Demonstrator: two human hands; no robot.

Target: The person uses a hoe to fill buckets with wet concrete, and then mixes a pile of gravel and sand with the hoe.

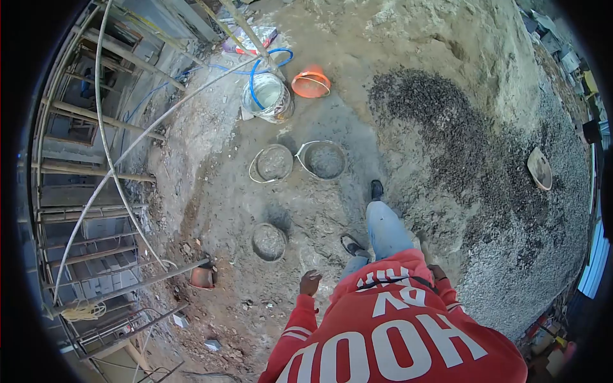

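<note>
My left hand (311, 282) hangs beside my red hoodie, its fingers loosely apart and nothing in them. Past the hoodie's other side, my right hand (438, 272) shows only in part; its fingers are not clear. Nearest to my left hand is a round bucket (269, 242) of grey wet mix on the ground. Farther ahead stand two more filled buckets, a left one (274, 163) and a right one (324, 159), their handles lowered to the side. Neither hand touches a bucket.
A large white bucket (268, 101) with a blue hose and an orange basin (311, 83) stand ahead. Bamboo scaffolding (102, 172) lines the left. Dark gravel (440, 115) is heaped at right, with a shallow pan (539, 168) on it. A reddish container (202, 277) lies left.
</note>
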